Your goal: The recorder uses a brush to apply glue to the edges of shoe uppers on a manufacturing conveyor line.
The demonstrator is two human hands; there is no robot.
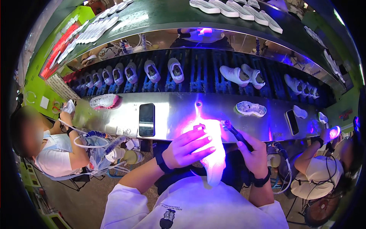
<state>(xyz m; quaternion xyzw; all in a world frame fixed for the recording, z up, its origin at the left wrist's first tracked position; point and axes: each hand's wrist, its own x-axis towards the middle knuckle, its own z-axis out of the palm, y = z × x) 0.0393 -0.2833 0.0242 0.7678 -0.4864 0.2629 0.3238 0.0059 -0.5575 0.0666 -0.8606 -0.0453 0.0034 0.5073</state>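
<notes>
Upper-body clothing comprises one white short-sleeved shirt (198, 208) (violet-tinted in places), marked on the front with a dark printed figure (167, 220) and small dark lettering (170, 207), plus a black left wristband (161, 159) and a black right wristband (262, 179).

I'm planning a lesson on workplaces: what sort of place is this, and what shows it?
Probably a shoe factory: white shoes stand in a row on blue slats, loose soles lie on the shelf above, and other people work at the same metal bench.
</notes>
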